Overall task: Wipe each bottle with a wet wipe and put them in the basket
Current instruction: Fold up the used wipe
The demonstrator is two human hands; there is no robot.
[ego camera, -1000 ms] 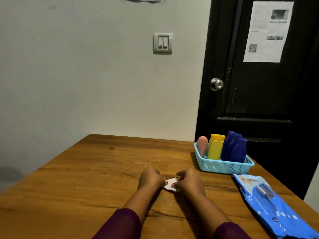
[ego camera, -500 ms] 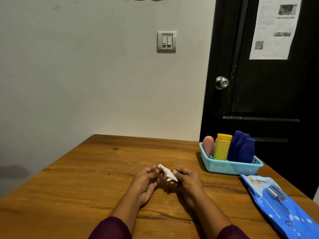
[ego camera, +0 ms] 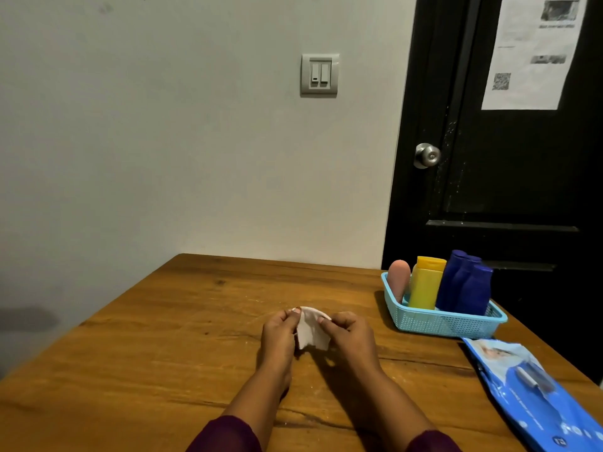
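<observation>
Over the middle of the wooden table (ego camera: 163, 347) my left hand (ego camera: 279, 332) and my right hand (ego camera: 350, 334) each pinch an upper corner of a small white wet wipe (ego camera: 310, 329), which hangs spread between them. At the right stands a light blue basket (ego camera: 447, 322) holding a pink bottle (ego camera: 398, 278), a yellow bottle (ego camera: 425, 283) and dark blue bottles (ego camera: 466, 285), all upright. Both hands are well left of the basket.
A blue wet-wipe pack (ego camera: 538, 396) lies at the table's right front edge. Behind the basket is a black door (ego camera: 509, 164) with a metal knob (ego camera: 426, 155). A grey wall with a light switch (ego camera: 319, 75) stands behind the table.
The wipe was bunched small between my fingertips on the table; my hands have lifted and pulled slightly apart, spreading it open. The view shifted a little left.
</observation>
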